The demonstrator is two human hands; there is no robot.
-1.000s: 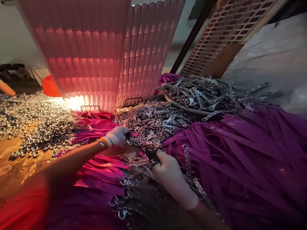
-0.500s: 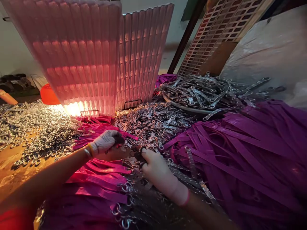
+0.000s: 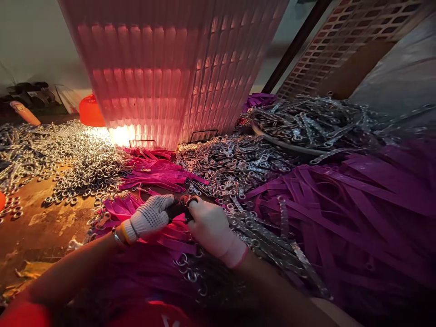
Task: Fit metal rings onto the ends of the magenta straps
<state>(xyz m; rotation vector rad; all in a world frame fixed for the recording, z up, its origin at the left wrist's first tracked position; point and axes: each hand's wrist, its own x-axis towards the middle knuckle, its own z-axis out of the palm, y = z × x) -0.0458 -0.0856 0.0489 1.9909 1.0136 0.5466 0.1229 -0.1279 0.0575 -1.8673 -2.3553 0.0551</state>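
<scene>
My left hand (image 3: pixel 152 215), in a dotted white glove, has its dark-covered fingers bent inward and almost meets my right hand (image 3: pixel 210 227). The right hand is closed too, in a plain white glove with dark-wrapped fingertips. Something small and dark seems pinched where the fingers come together, but it is too hidden to make out. Below both hands lie magenta straps (image 3: pixel 136 265), several with metal rings (image 3: pixel 191 275) at their ends. Short braided metal chain pieces (image 3: pixel 269 243) lie just right of my right hand.
A ring-ended chain heap (image 3: pixel 235 161) lies behind my hands, with another heap (image 3: pixel 86 175) at the left. More chains fill a basin (image 3: pixel 289 144) at the back right. Purple straps (image 3: pixel 357 213) cover the right side. Ribbed translucent panels (image 3: pixel 146 86) stand behind, near an orange lamp (image 3: pixel 91 111).
My hands have come together from a gap and both are lower against the straps. The view has shifted, so the background sits farther right.
</scene>
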